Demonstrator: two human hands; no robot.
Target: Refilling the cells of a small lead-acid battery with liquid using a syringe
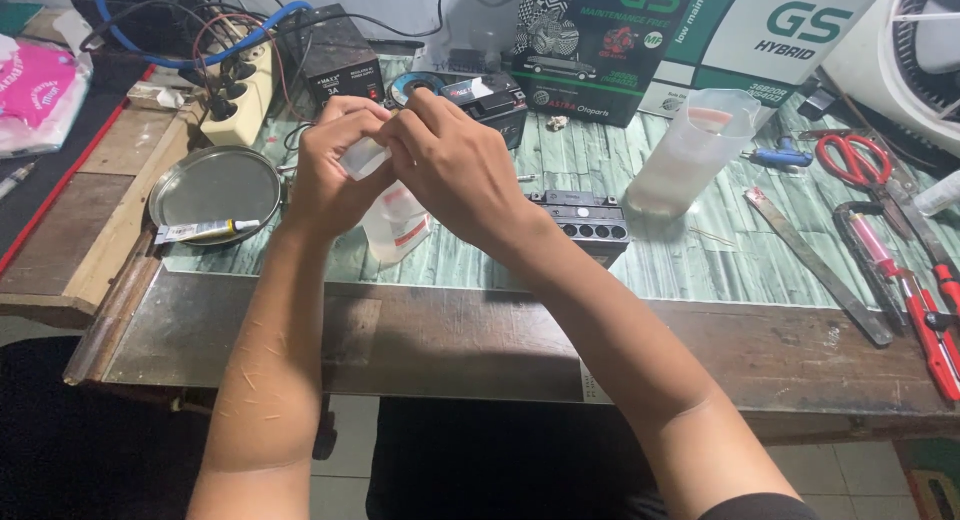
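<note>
Both hands pinching one small clear plastic bottle above the bench.

Left hand (330,175) and right hand (455,165) pressed together on the clear plastic bottle (385,215), held over the near bench edge; fluid likely to spill onto the one small black battery (585,222) if squeezed or tipped. Farther back: one round metal tray (215,185), one glue tube (205,231), one plastic jug (690,155), one pair of red scissors (855,160).

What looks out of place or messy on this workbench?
Mostly clutter: a glue tube lies across the rim of a round metal tray, and scissors and pliers lie scattered at right. Nothing looks spilled or broken.
</note>
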